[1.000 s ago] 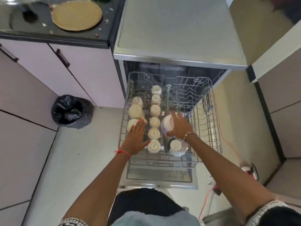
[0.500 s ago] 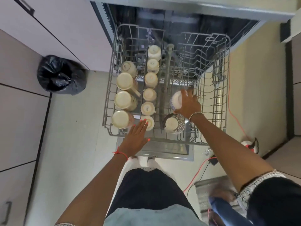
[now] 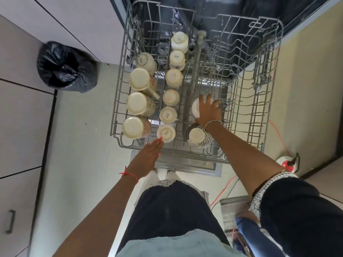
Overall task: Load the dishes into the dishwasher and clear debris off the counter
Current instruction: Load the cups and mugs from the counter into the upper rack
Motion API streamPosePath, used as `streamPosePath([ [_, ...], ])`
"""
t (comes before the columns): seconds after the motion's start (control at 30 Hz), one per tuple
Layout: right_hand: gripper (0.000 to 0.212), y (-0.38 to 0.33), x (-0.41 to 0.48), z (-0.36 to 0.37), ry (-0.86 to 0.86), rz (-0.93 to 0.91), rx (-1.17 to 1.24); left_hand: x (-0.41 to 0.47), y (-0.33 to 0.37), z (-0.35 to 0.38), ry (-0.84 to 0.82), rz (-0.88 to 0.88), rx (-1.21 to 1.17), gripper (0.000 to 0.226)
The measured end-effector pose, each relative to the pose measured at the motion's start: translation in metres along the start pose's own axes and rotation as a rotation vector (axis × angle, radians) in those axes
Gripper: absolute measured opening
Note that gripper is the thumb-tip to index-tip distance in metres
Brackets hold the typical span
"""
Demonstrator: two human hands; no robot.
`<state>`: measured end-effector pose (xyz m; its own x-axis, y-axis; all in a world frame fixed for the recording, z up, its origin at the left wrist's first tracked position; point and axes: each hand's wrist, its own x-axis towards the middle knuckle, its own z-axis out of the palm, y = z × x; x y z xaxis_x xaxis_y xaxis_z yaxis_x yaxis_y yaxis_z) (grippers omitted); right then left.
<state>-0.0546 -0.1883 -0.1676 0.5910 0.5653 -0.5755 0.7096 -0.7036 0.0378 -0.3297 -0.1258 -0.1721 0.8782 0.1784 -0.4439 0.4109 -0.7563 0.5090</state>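
**While one cup goes down, the rack asks for a gentle hand**

As the person bends over the pulled-out dishwasher rack (image 3: 259, 115), the right hand (image 3: 208, 113) holds a white cup (image 3: 195, 108) from above. The cup is in the right half of the rack, just beside the grey middle bar (image 3: 194, 76). The fingers are spread apart and curved over its upturned base, with the thumb on the near side. I cannot tell if the cup already sits on the wires or hangs a little above them.

The left hand (image 3: 148, 156) lies flat at the front rim of the rack, fingers straight and close together. Its fingertips are just beside the nearest of the small cups (image 3: 166, 133), and whether they touch it is not clear.

The white cup looks like glazed ceramic, so I judge it light, stiff and smooth. It could easily chip against the metal wires or the patterned bowl (image 3: 200, 136) just in front of it. A wide grip over the base seems right, because the rim must go down first. If the cup is wet it may slip, so it is better to lower it slowly and let go only when it rests steady.

The mugs (image 3: 136, 127) on the left also stand upside down, while the right side has much free room
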Motion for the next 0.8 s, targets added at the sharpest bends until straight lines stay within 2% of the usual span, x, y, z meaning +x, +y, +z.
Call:
streamPosePath([
  [0.33, 0.093, -0.004, 0.007, 0.016, -0.004, 0.016, 0.001, 0.001, -0.001, 0.006, 0.020, -0.033, 0.008, 0.053],
  [0.57, 0.099, 0.000, 0.002, 0.016, 0.016, 0.009, 0.085, 0.000, -0.002, 0.006, 0.025, -0.039, 0.000, 0.052],
  [0.8, 0.076, -0.008, -0.021, 0.001, 0.163, -0.127, 0.117, -0.005, 0.004, -0.009, -0.036, -0.072, 0.031, 0.050],
])
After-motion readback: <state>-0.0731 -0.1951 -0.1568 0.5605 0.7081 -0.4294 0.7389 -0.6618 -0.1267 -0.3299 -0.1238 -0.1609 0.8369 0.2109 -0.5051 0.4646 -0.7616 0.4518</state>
